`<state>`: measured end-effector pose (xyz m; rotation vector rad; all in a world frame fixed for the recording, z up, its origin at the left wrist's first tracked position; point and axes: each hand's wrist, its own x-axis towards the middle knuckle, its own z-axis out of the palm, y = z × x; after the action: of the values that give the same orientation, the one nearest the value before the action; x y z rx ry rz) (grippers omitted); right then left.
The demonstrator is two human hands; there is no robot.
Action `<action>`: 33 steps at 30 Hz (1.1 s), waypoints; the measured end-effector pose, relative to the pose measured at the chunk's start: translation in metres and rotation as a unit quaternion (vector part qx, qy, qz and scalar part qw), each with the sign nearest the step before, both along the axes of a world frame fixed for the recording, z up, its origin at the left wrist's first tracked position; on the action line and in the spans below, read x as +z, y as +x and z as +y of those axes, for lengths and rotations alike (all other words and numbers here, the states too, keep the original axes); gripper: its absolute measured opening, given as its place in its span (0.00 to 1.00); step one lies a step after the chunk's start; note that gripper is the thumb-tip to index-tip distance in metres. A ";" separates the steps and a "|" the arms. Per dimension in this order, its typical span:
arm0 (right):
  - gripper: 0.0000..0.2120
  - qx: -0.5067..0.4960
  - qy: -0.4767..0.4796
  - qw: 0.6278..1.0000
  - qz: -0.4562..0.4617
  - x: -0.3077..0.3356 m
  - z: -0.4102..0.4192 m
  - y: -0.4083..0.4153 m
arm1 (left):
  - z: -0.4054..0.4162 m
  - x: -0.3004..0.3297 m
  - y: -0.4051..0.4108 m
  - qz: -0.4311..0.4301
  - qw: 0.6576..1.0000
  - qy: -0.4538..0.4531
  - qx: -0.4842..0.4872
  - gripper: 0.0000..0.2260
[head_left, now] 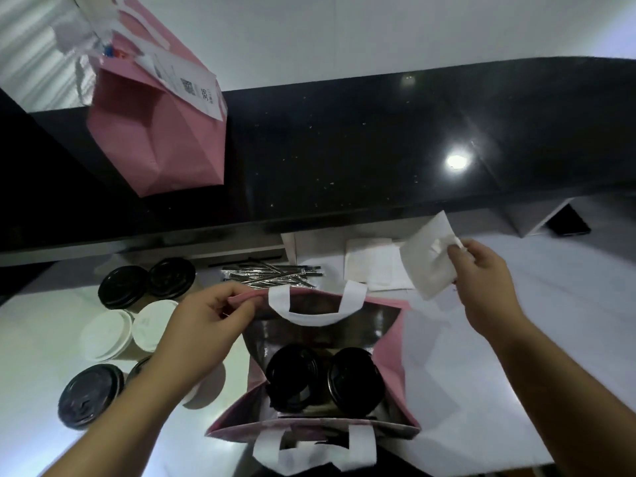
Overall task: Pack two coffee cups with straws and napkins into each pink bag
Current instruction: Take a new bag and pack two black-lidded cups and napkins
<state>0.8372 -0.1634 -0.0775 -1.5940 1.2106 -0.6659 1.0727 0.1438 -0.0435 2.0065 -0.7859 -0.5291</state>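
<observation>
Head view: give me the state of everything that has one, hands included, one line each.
Open pink bag: mouth held open, two black-lidded cups upright inside.
Left hand: pinches the bag's far rim.
Right hand: holds a white napkin above the bag.
Second pink bag: on the black counter, receipt attached.
Loose cups: upright, lidded, left of the bag.
Straws: wrapped, lying piled behind the bag.

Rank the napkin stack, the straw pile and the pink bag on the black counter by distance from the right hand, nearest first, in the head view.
From the right hand:
1. Napkin stack, just left of it on the white table.
2. Straw pile, farther left, behind the open bag.
3. Pink bag on the black counter, far upper left.
</observation>
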 end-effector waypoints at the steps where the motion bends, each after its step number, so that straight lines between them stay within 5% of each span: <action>1: 0.09 0.007 -0.014 1.000 -0.011 0.016 0.012 -0.007 | 0.001 -0.001 0.000 -0.007 1.000 0.002 0.004 0.10; 5: 0.08 0.065 -0.126 0.989 -0.042 0.091 0.064 -0.022 | 0.004 -0.001 -0.001 -0.034 0.999 -0.002 0.014 0.06; 9: 0.09 0.246 -0.227 0.942 -0.005 0.162 0.115 -0.020 | 0.004 0.000 -0.001 -0.049 0.999 0.007 0.011 0.05; 14: 0.14 0.474 -0.283 0.789 0.269 0.156 0.167 0.022 | 0.003 0.002 0.002 -0.059 0.998 0.011 0.009 0.07; 18: 0.11 0.496 -0.314 0.691 0.422 0.117 0.184 0.059 | 0.006 0.000 0.002 -0.064 0.998 0.015 0.004 0.06; 25: 0.13 0.459 -0.314 0.687 0.468 0.094 0.211 0.070 | 0.011 0.000 -0.003 -0.052 0.999 0.009 0.000 0.07; 29: 0.09 0.528 -0.216 0.676 0.466 0.069 0.220 0.082 | 0.012 0.000 -0.006 -0.041 0.999 0.005 0.001 0.05; 33: 0.20 0.573 -0.126 0.659 0.471 0.070 0.212 0.084 | 0.015 0.000 -0.006 -0.030 1.000 0.006 -0.007 0.05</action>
<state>0.9211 0.0484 -0.0079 -2.5952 0.4286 0.9936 1.0665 0.1585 -0.0430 2.0366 -0.8354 -0.4844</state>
